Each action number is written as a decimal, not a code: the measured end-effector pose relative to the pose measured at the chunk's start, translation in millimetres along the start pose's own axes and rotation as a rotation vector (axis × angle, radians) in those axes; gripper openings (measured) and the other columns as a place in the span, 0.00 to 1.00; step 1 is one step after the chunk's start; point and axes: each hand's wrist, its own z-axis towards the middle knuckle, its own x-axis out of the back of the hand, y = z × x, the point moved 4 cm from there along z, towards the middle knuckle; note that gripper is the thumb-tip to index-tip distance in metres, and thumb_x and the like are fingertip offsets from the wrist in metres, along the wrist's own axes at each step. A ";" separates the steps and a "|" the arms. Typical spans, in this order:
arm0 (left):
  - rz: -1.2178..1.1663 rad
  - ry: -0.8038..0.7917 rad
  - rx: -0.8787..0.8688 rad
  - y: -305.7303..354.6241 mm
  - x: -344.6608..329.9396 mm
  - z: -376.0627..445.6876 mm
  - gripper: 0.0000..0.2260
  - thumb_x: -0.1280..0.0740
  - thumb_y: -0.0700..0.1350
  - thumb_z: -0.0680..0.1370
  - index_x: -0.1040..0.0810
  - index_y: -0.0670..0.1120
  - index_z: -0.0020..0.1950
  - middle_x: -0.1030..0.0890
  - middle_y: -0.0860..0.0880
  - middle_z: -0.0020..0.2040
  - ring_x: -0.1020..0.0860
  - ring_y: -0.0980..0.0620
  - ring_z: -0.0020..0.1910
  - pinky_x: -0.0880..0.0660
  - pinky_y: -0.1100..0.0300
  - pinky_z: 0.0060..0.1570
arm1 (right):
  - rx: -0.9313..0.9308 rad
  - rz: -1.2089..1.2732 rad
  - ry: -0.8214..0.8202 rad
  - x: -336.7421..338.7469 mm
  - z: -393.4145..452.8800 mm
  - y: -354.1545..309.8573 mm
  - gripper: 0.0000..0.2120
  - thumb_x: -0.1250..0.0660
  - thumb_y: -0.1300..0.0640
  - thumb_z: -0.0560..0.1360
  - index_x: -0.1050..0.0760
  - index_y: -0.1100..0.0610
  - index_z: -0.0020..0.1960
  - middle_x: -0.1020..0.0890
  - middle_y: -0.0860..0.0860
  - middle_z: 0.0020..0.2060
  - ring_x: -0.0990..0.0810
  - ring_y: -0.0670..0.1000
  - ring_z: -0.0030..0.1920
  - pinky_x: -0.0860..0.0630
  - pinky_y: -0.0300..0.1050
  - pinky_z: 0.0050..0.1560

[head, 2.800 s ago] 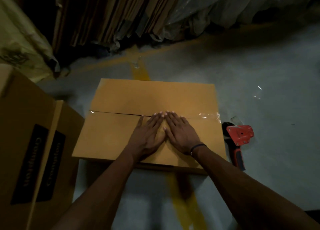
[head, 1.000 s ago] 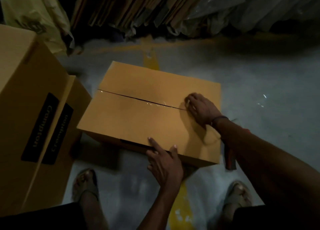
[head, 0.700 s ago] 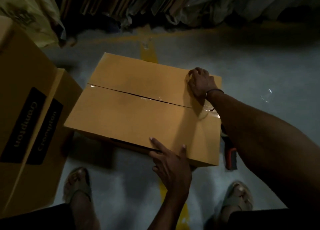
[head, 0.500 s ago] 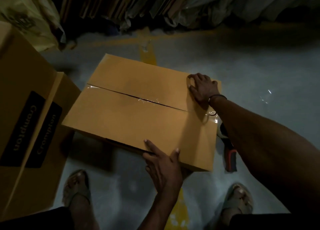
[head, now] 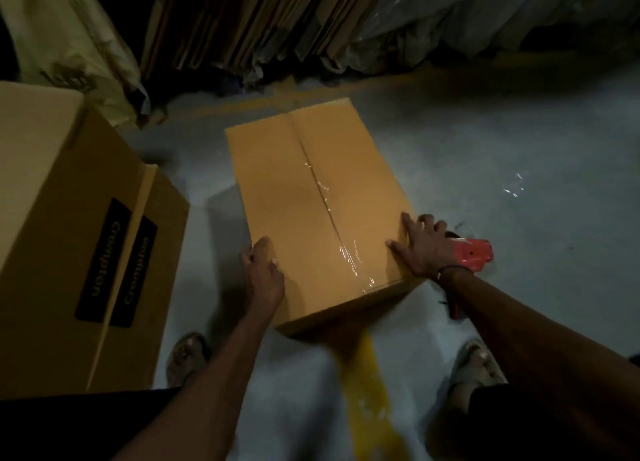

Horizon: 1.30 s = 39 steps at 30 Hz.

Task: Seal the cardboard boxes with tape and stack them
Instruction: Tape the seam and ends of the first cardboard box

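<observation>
The box [head: 311, 197] sits on the floor [head: 519, 141] at frame centre, its seam taped. The left hand [head: 262, 271] grips its left edge; the right hand [head: 420, 247] lies flat-fingered on its right edge. The tape gun [head: 472, 254] lies just right.

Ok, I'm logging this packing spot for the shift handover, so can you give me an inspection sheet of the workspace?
Surface: grey floor with a yellow painted line.
Job's things: taped box, clear tape along its seam; printed boxes beside it; red tape dispenser on the floor.
Clutter: scrap of clear tape on the floor.
Grippers: left hand and right hand hold the taped box's sides.
Cables: nothing seen.
Surroundings: flattened cardboard and plastic sheeting behind.
</observation>
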 end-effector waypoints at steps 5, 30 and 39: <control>0.107 -0.187 -0.155 16.7 -3.2 35.2 0.25 0.41 0.35 0.85 0.35 0.51 0.81 0.41 0.42 0.82 0.38 0.42 0.79 0.39 0.54 0.76 | -0.122 0.081 0.018 -16.6 -46.8 11.2 0.41 0.44 0.32 0.80 0.52 0.53 0.83 0.42 0.64 0.76 0.41 0.69 0.74 0.34 0.66 0.69; 0.651 -0.409 -0.800 44.0 -106.9 -100.7 0.52 0.42 0.72 0.78 0.66 0.41 0.82 0.68 0.43 0.82 0.67 0.44 0.82 0.54 0.44 0.82 | -0.834 0.734 0.131 -152.4 25.5 161.6 0.45 0.31 0.32 0.64 0.30 0.65 0.67 0.24 0.65 0.62 0.23 0.66 0.62 0.26 0.53 0.56; 0.641 -0.421 -0.818 62.9 -100.7 -52.0 0.60 0.35 0.73 0.66 0.62 0.43 0.84 0.65 0.47 0.84 0.64 0.49 0.83 0.59 0.50 0.82 | -0.868 0.670 -0.030 -179.5 43.6 189.3 0.37 0.33 0.34 0.64 0.25 0.59 0.64 0.20 0.62 0.59 0.22 0.65 0.60 0.25 0.58 0.63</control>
